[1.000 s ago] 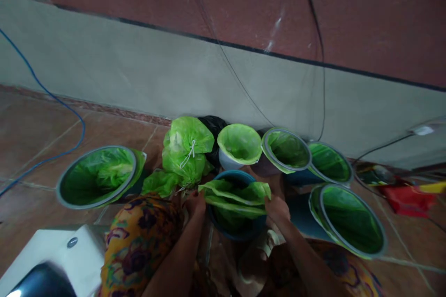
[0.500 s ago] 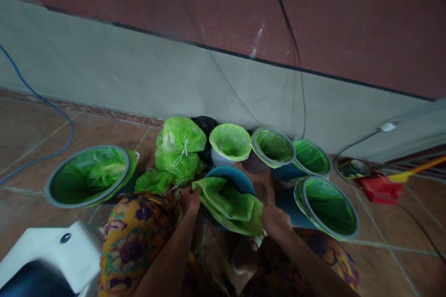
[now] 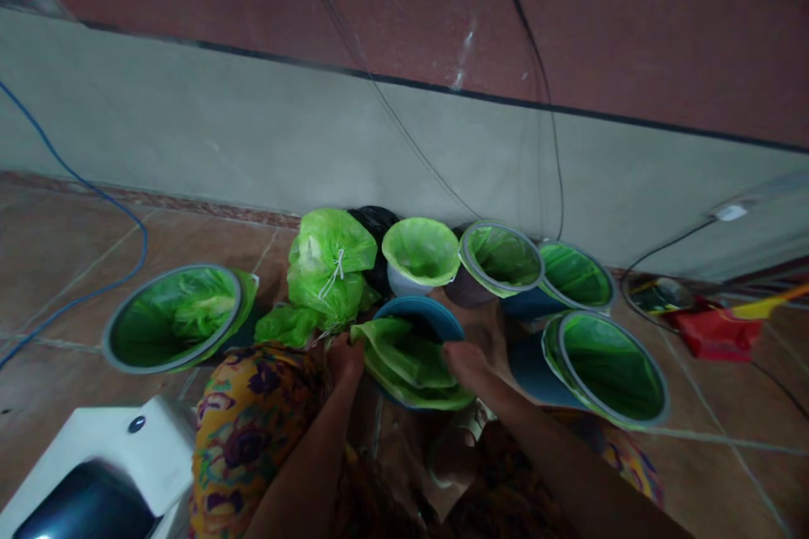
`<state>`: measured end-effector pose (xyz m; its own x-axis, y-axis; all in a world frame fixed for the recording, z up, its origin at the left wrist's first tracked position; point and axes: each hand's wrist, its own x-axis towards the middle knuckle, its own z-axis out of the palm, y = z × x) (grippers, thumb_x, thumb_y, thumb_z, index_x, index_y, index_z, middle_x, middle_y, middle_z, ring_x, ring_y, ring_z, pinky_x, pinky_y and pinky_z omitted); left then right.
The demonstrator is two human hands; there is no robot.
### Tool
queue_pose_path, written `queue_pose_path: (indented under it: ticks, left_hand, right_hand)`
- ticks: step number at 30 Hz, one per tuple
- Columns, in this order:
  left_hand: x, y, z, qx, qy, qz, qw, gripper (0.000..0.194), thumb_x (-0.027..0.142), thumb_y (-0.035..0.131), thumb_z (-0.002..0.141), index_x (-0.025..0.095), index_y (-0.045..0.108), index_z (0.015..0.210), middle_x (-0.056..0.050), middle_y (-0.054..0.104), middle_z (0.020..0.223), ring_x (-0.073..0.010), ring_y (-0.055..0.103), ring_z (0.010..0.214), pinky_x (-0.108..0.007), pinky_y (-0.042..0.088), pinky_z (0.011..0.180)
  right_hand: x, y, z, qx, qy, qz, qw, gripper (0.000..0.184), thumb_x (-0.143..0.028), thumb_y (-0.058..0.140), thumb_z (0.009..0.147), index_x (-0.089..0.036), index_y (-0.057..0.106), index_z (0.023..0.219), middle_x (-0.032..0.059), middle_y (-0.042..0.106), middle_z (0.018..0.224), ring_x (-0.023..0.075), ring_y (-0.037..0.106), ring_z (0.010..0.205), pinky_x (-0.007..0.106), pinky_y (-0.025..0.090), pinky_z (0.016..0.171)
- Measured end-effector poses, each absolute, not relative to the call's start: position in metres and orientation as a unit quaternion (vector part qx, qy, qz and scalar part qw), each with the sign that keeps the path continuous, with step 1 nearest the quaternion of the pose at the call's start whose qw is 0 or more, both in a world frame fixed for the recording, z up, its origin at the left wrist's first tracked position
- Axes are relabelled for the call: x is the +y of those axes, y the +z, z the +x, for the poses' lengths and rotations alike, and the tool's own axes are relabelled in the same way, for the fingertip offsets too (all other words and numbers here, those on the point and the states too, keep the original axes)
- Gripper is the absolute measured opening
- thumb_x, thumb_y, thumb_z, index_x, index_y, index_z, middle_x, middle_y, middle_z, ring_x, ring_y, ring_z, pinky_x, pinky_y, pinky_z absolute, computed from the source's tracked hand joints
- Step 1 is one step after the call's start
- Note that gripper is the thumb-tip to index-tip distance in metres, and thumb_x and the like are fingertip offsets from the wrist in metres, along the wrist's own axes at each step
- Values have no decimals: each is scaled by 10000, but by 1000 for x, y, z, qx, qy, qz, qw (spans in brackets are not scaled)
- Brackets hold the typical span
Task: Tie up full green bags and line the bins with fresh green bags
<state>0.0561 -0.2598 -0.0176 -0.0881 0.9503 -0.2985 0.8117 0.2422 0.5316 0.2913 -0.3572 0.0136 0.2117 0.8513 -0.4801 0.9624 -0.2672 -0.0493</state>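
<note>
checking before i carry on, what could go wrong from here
The green liner is bunched inside the teal bin and the far rim shows bare, so the liner might slip down inside, even with the left hand and right hand at the near side. The tilted bin beside the right hand could perhaps roll on the tile floor if knocked.

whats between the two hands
In the head view, a green plastic bag lined into a blue bucket lies between the left hand and right hand.
</note>
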Motion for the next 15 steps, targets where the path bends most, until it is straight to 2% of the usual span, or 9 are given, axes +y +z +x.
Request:
queue_pose_path:
  ticks: [2, 4, 6, 9, 12, 15]
  left_hand:
    - [-260, -15, 56, 724, 112, 623, 276, 297, 353, 529, 838, 145, 729, 907, -136, 747, 936, -242, 673, 863, -293, 441, 730]
    - [-260, -14, 56, 719, 106, 635, 262, 310, 367, 525, 842, 147, 731, 916, -138, 747, 946, -249, 673, 881, -299, 443, 751]
    - [-261, -13, 56, 717, 97, 638, 263, 318, 377, 529, 840, 148, 732, 928, -142, 747, 953, -257, 675, 888, -303, 447, 750]
    - [-261, -13, 56, 717, 92, 637, 268, 317, 377, 528, 843, 155, 732, 943, -138, 746, 939, -256, 679, 879, -305, 452, 746]
    - [-261, -11, 56, 717, 95, 643, 252, 309, 378, 531, 848, 160, 733, 933, -133, 744, 928, -256, 676, 893, -307, 455, 768]
    - [-262, -9, 55, 709, 84, 659, 236, 303, 351, 521, 862, 144, 729, 939, -145, 741, 938, -259, 674, 902, -310, 459, 782]
  right_hand:
    - [-356, 23, 298, 570, -200, 786, 129, 323, -137, 394, 918, -143, 690, 1045, 137, 726, 970, 239, 680, 891, 316, 449, 750]
    - [-359, 30, 298, 596, -217, 765, 115, 299, -182, 412, 922, -162, 687, 1036, 120, 716, 1006, 224, 667, 928, 309, 438, 793]
    - [-366, 29, 290, 659, -249, 703, 93, 236, -219, 537, 858, -183, 693, 1031, 101, 697, 1070, 227, 633, 1020, 322, 410, 894]
    - [-375, 16, 272, 703, -264, 656, 78, 335, -159, 651, 734, -189, 695, 1065, 108, 676, 1140, 263, 573, 1125, 384, 349, 1006]
    - [-372, 0, 262, 651, -265, 707, 73, 217, -61, 599, 730, -162, 733, 868, 125, 719, 1010, 251, 609, 1054, 375, 360, 998]
    - [-360, -8, 273, 592, -261, 762, 40, 214, -121, 527, 814, -168, 735, 798, 110, 739, 870, 217, 663, 888, 311, 440, 849]
